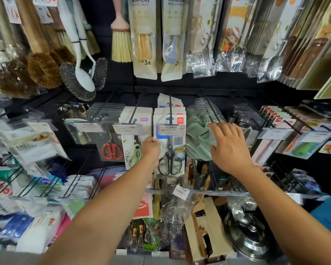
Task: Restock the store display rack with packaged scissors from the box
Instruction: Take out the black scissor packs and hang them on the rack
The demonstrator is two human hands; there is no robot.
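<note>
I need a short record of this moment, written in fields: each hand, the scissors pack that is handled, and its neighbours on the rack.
left hand: grips the left edge of the front scissors pack
right hand: open, fingers spread, at the green packs
scissors pack: black handles, hangs on a peg behind a price tag
left neighbours: pale green scissors, then red-handled scissors
right neighbour: the green packs, in a row on their own peg
box: not in view
</note>
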